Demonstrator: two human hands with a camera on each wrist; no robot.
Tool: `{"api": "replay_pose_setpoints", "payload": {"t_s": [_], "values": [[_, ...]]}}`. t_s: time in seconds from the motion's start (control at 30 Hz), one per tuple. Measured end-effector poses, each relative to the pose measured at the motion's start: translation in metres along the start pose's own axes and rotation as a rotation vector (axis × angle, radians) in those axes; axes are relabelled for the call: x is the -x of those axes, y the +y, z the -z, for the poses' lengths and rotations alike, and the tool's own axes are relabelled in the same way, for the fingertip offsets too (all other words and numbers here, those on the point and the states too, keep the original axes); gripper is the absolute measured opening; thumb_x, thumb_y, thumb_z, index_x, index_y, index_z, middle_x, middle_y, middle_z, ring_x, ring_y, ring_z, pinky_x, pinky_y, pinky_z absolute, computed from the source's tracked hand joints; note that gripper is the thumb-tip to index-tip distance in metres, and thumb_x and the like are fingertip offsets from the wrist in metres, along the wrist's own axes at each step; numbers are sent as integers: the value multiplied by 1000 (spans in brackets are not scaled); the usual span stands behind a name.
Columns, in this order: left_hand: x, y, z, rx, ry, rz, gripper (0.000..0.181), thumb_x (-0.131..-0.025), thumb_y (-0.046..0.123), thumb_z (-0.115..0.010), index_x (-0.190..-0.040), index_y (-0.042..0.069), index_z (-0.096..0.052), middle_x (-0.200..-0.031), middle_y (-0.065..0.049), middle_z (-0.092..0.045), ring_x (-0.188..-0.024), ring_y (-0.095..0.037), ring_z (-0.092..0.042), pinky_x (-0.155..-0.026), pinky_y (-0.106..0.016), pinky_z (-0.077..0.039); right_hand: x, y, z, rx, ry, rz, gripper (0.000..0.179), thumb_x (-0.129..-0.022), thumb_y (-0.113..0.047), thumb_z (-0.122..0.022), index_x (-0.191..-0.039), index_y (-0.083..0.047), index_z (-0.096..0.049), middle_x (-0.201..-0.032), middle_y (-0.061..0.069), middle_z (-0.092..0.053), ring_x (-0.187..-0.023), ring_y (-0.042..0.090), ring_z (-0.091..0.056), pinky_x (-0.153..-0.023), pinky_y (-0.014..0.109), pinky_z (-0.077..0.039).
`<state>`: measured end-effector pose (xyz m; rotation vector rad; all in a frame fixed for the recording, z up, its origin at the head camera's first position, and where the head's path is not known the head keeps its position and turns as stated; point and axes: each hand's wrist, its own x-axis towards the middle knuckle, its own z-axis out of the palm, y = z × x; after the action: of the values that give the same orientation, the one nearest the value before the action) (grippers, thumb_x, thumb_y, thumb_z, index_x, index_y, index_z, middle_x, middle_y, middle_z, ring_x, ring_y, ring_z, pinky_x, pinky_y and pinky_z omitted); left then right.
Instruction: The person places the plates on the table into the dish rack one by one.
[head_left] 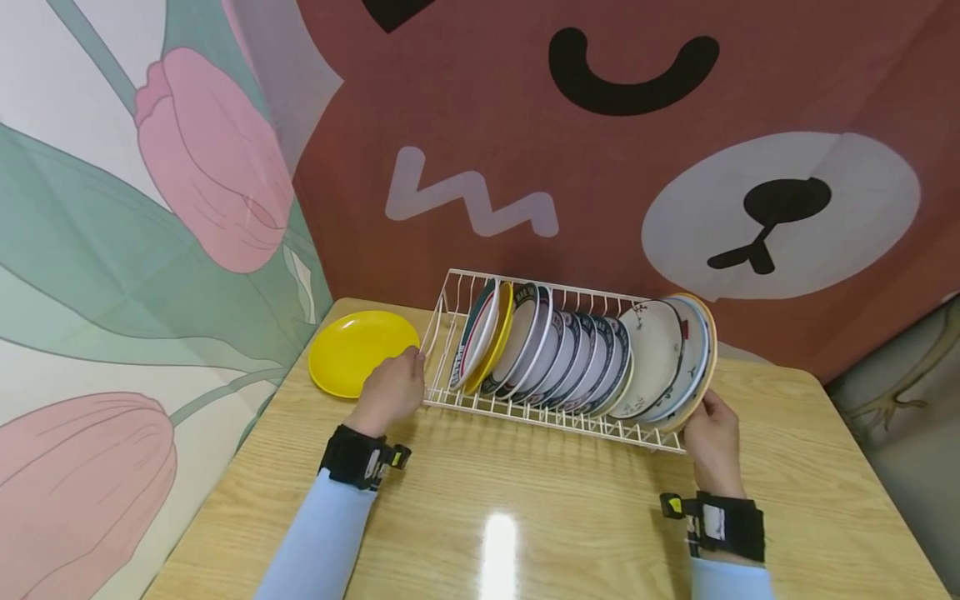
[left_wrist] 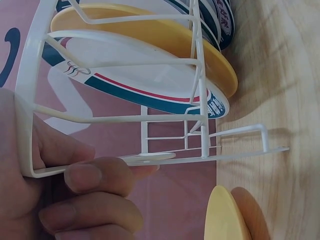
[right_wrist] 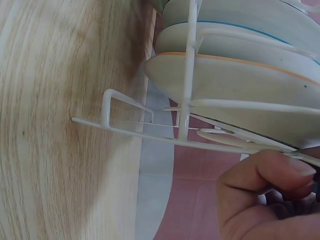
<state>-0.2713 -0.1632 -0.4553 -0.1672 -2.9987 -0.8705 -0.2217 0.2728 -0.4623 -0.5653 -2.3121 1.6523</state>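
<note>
A white wire dish rack (head_left: 480,402) stands toward the back of the table, filled with plates on edge. My left hand (head_left: 393,387) grips the rack's left end; in the left wrist view its thumb and fingers (left_wrist: 102,175) curl round the white wire. At the other end my right hand (head_left: 712,437) pinches the rack's wire, fingers bent in the right wrist view. From left to right stand a white plate with a green and red rim (left_wrist: 135,80), a yellow plate (head_left: 495,342), several dark-rimmed plates (head_left: 551,350) and larger pale plates (head_left: 651,358), the last orange-edged (right_wrist: 235,80).
A yellow plate (head_left: 360,350) lies flat on the wooden table (head_left: 570,508), left of the rack. Behind hangs a cloth with a bear face (head_left: 480,108); a flower-print cloth (head_left: 210,158) covers the left side. The table's right edge (head_left: 870,458) slopes away beyond my right hand.
</note>
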Motion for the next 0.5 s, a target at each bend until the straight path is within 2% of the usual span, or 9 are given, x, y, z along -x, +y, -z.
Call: {"api": "replay_pose_setpoints", "payload": {"t_s": [0.27,0.5], "values": [[0,-2,-1,5,8,-8,36,-106,30,-30,-107,4,-54,-67,-8,-49,-56,-23,-49,-51,-35,-40,0,-1,-1,29,1,2,48,-102,-41,-41,-140,-14,-52,-80,-1,-55,-64,16,-50,-49,25,-42],[-1,-2,-1,12,-1,2,38,-106,31,-30,-115,2,-54,-68,-8,-50,-59,-23,-50,-54,-35,-41,1,-1,-1,19,-2,6,46,-102,-40,-41,-137,-12,-54,-74,-2,-52,-59,15,-48,-46,24,-40]]}}
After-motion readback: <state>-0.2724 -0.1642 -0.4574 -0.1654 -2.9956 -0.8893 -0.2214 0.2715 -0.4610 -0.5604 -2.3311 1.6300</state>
